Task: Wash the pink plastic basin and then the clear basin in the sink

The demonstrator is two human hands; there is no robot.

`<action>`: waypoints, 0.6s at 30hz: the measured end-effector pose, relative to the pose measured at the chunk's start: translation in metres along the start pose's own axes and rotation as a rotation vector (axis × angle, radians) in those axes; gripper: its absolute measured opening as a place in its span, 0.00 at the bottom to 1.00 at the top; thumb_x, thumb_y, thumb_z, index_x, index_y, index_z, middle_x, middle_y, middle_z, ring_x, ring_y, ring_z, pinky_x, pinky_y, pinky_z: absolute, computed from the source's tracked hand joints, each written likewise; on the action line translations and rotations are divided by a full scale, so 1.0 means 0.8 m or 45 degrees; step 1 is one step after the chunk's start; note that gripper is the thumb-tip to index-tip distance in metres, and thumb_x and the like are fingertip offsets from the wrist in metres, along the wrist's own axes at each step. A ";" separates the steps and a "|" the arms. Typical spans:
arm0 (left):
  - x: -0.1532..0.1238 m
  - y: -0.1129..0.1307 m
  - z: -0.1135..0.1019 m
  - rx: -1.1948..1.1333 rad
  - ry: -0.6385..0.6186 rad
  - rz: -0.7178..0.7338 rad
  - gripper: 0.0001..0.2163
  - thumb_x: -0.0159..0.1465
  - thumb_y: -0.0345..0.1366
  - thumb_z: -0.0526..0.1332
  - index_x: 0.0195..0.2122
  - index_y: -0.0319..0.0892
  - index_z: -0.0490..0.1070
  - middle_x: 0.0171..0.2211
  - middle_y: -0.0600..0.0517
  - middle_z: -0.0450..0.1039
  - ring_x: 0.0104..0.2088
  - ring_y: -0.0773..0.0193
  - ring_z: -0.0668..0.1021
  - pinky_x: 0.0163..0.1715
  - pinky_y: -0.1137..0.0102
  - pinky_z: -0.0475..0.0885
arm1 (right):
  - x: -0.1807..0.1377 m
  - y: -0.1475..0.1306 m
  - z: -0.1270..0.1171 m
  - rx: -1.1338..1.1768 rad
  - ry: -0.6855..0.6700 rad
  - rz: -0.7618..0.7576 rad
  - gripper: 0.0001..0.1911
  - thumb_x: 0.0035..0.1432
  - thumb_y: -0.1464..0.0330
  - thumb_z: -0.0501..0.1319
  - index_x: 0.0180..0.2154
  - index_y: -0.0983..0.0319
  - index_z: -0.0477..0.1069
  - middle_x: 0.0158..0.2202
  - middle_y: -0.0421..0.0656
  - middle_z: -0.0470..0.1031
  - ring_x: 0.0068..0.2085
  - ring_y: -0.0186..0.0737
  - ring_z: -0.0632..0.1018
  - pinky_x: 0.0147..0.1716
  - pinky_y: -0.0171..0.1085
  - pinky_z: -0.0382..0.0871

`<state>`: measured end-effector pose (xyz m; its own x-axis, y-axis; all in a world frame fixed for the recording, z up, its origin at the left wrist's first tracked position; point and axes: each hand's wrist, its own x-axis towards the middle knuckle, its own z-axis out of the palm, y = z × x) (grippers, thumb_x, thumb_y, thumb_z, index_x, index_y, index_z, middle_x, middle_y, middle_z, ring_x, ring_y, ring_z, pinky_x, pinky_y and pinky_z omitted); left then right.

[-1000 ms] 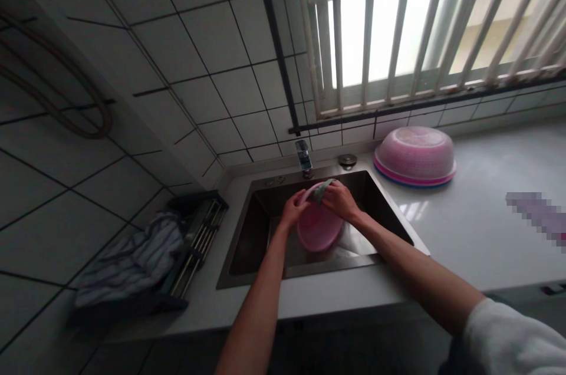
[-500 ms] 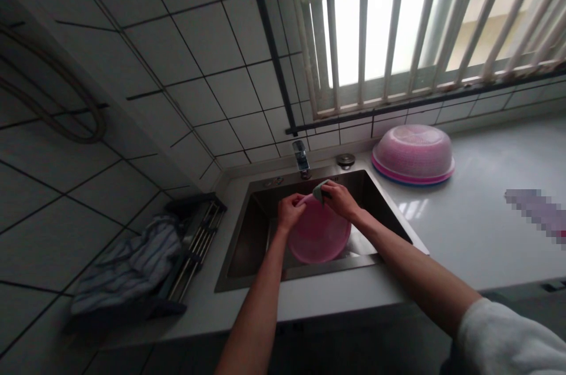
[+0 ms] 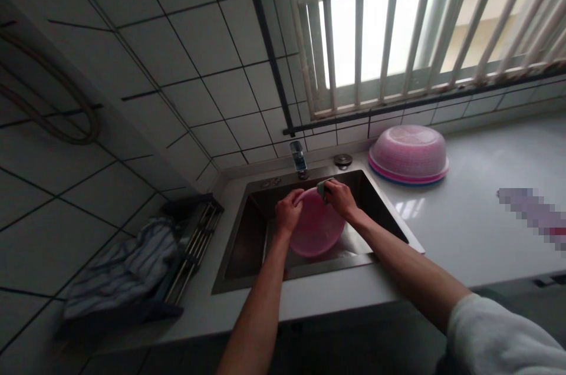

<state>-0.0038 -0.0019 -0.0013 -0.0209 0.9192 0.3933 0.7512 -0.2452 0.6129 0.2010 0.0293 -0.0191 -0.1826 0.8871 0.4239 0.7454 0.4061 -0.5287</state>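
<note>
Pink bowl (image 3: 316,227) — left hand (image 3: 288,211) gripping rim, right hand (image 3: 340,198) clutching cloth (image 3: 321,189)

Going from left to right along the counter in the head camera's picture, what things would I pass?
Striped cloth → dish rack → left hand → pink bowl → right hand holding a green cloth → upturned pink basket.

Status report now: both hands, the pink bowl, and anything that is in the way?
Left hand grips pink bowl rim. Right hand presses cloth on the rim. Bowl tilted over sink. Faucet behind, apart.
</note>
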 end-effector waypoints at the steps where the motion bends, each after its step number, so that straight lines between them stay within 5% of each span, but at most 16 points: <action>1: -0.001 0.002 -0.001 0.008 0.007 -0.008 0.18 0.67 0.29 0.64 0.56 0.53 0.81 0.48 0.55 0.87 0.47 0.59 0.87 0.49 0.70 0.75 | -0.001 0.001 0.001 -0.007 0.013 0.008 0.10 0.70 0.75 0.59 0.42 0.61 0.80 0.45 0.48 0.82 0.42 0.42 0.80 0.43 0.35 0.68; 7: -0.010 0.012 0.004 0.073 -0.138 0.064 0.16 0.71 0.30 0.61 0.52 0.57 0.80 0.52 0.59 0.86 0.53 0.59 0.85 0.51 0.70 0.75 | -0.003 -0.004 0.010 0.010 -0.057 -0.128 0.11 0.69 0.76 0.60 0.42 0.60 0.81 0.44 0.48 0.83 0.42 0.42 0.81 0.43 0.35 0.68; 14: -0.006 0.006 0.000 0.130 0.036 -0.113 0.14 0.72 0.32 0.61 0.55 0.55 0.79 0.52 0.55 0.86 0.52 0.56 0.86 0.49 0.69 0.74 | 0.000 0.014 0.002 0.002 0.081 0.053 0.12 0.71 0.74 0.58 0.41 0.60 0.81 0.45 0.48 0.84 0.42 0.43 0.82 0.42 0.36 0.68; 18: -0.010 0.014 0.009 0.150 -0.150 -0.035 0.14 0.72 0.31 0.62 0.52 0.57 0.80 0.51 0.57 0.86 0.52 0.56 0.86 0.49 0.70 0.73 | -0.001 0.001 0.013 -0.020 -0.065 -0.088 0.12 0.69 0.76 0.59 0.41 0.59 0.81 0.44 0.47 0.85 0.43 0.43 0.82 0.42 0.35 0.68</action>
<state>0.0094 -0.0098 -0.0030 0.0294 0.9565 0.2901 0.8235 -0.1877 0.5353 0.1950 0.0311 -0.0279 -0.2662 0.8672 0.4208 0.7397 0.4637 -0.4877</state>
